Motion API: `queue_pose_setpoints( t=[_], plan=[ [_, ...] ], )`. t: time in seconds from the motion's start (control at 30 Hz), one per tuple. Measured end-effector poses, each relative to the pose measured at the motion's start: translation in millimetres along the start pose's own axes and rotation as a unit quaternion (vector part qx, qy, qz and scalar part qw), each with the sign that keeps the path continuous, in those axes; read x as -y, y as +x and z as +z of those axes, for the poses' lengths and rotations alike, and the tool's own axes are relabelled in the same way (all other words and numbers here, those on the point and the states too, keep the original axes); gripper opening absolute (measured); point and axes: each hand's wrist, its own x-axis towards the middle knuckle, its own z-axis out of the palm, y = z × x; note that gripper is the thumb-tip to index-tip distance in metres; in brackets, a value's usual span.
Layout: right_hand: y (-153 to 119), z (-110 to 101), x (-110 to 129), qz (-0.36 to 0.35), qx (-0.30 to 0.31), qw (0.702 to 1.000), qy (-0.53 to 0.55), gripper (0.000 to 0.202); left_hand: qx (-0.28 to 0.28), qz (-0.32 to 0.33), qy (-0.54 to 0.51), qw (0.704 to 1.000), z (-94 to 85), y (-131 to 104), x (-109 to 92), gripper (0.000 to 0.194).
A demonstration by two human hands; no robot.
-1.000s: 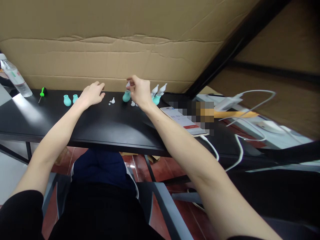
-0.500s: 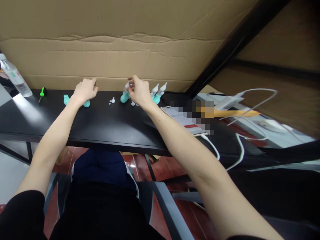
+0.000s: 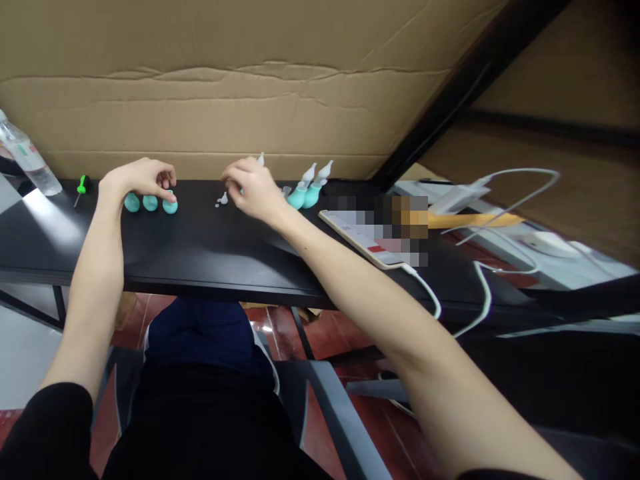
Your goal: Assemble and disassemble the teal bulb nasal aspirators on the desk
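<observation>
My left hand (image 3: 145, 179) is curled over three teal bulbs, its thumb and fingers at the top of the rightmost bulb (image 3: 170, 207). The middle bulb (image 3: 150, 203) and left bulb (image 3: 132, 203) stand beside it. My right hand (image 3: 250, 187) hovers with bent fingers just right of a small white nozzle piece (image 3: 224, 198); whether it holds anything is hidden. Behind it a white tip (image 3: 261, 159) shows. To its right stand two teal bulbs with white nozzles, one (image 3: 297, 197) next to the other (image 3: 313, 194).
A black table (image 3: 210, 247) runs before a cardboard wall (image 3: 225, 120). At the left are a water bottle (image 3: 33, 160) and a green screwdriver (image 3: 82, 187). A phone (image 3: 365, 240) with a white cable (image 3: 425, 290) lies to the right.
My left hand has shifted left and its fingers have come down to the rightmost of the three bulbs. My right hand has moved left, towards the small white pieces.
</observation>
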Motion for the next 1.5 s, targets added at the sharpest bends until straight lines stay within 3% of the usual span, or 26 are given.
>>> queue_pose_setpoints(
  t=[0.13, 0.3, 0.47, 0.63, 0.83, 1.03, 1.13, 1.3, 1.5],
  plan=[
    [-4, 20, 5, -0.024, 0.104, 0.994, -0.016, 0.044, 0.017, 0.010, -0.025, 0.999, -1.5, -1, -2, 0.040],
    [-5, 29, 1, 0.016, 0.131, 0.991, -0.038, 0.053, 0.019, 0.106, -0.099, 0.989, -0.7, -7, -27, 0.043],
    [-4, 30, 2, 0.053, 0.170, 0.983, -0.036, 0.057, 0.048, 0.177, -0.136, 0.974, 15.7, 0, -52, 0.051],
    [-4, 20, 7, 0.077, 0.167, 0.982, -0.053, 0.051, 0.075, 0.225, -0.163, 0.958, 30.5, 12, -59, 0.044],
    [-4, 15, 8, 0.068, 0.158, 0.983, -0.065, 0.043, 0.068, 0.188, -0.174, 0.964, 30.1, 10, -54, 0.035],
    [-2, 19, -11, 0.067, 0.007, 0.997, -0.025, 0.021, 0.067, 0.191, -0.214, 0.956, 32.6, 10, -55, 0.043],
    [-1, 17, -20, 0.096, -0.048, 0.994, -0.004, 0.021, 0.065, 0.183, -0.240, 0.951, 34.3, 10, -55, 0.043],
    [-2, 10, -20, 0.142, 0.005, 0.990, 0.004, 0.010, 0.037, 0.167, -0.260, 0.950, 36.2, 6, -57, 0.035],
    [-4, 18, -10, 0.088, 0.084, 0.992, 0.017, 0.019, 0.003, 0.139, -0.276, 0.951, 51.7, 16, -51, 0.029]
  ],
)
